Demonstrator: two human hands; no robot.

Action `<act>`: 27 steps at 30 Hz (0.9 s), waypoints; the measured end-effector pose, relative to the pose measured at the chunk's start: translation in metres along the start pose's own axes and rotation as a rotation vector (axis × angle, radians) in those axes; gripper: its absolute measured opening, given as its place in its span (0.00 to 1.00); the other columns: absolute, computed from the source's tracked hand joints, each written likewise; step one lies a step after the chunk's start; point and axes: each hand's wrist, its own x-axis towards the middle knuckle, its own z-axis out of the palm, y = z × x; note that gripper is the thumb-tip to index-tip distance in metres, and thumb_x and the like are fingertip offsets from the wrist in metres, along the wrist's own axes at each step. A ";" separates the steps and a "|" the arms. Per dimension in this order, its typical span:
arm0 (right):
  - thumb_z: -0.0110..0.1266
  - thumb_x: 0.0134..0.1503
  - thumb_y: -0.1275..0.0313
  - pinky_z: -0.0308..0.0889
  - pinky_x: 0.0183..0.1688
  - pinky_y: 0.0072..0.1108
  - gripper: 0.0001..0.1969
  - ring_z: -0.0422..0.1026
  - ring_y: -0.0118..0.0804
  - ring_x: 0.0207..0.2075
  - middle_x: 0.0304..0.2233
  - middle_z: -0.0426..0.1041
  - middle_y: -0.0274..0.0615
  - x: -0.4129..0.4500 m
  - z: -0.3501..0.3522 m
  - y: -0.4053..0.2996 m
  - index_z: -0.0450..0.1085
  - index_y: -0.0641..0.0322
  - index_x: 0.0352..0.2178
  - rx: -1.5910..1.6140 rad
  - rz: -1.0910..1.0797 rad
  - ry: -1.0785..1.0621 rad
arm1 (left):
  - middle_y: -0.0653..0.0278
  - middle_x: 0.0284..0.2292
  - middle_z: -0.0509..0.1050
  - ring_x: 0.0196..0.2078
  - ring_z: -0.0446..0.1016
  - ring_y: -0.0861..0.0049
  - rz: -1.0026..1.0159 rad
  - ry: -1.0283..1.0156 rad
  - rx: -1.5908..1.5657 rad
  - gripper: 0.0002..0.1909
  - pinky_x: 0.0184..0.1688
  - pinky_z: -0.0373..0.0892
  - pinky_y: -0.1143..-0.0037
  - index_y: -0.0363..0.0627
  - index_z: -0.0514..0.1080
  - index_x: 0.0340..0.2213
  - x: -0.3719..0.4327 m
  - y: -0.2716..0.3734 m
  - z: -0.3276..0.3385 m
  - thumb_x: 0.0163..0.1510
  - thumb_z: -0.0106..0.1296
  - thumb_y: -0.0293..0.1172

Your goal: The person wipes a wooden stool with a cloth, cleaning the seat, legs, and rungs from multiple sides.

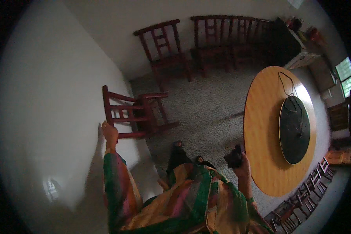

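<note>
My left hand [110, 134] is closed around the top corner of the backrest of a dark red wooden chair [127, 114], beside the white wall. The chair looks tilted; its seat and legs point towards the floor at the middle. In my right hand [244, 167] is a bunched dark cloth [234, 156], held low near the edge of a round wooden table [260, 122]. On that table lies a round black turntable [294, 131] with a thin dark cord [285, 75] looped over it and onto the wood.
Several red wooden chairs [165, 60] stand along the far wall, beside a dark-topped cabinet [291, 48] with things on it. More wooden chairs [304, 194] line the lower right. A white wall [52, 96] runs close on the left. My feet are on the grey floor [201, 102].
</note>
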 end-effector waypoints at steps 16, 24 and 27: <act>0.48 0.55 0.64 0.64 0.49 0.38 0.18 0.69 0.46 0.43 0.40 0.71 0.46 -0.020 0.054 0.062 0.64 0.61 0.45 0.169 -0.146 0.267 | 0.44 0.50 0.59 0.48 0.64 0.52 -0.350 -0.279 0.179 0.34 0.46 0.65 0.64 0.33 0.57 0.51 0.069 0.028 0.062 0.46 0.50 0.43; 0.49 0.54 0.62 0.62 0.51 0.39 0.20 0.68 0.46 0.43 0.41 0.69 0.46 -0.015 0.062 0.094 0.63 0.62 0.45 0.115 -0.170 0.212 | 0.50 0.42 0.68 0.41 0.70 0.60 0.093 -0.495 -0.531 0.26 0.44 0.66 0.69 0.38 0.65 0.46 0.087 -0.048 0.031 0.45 0.54 0.33; 0.48 0.55 0.62 0.63 0.49 0.38 0.19 0.69 0.45 0.42 0.40 0.70 0.47 -0.025 0.092 0.112 0.63 0.62 0.44 0.150 -0.144 0.202 | 0.55 0.37 0.70 0.36 0.70 0.64 0.252 -0.519 -0.829 0.21 0.40 0.68 0.70 0.37 0.65 0.44 0.096 -0.073 0.052 0.46 0.53 0.27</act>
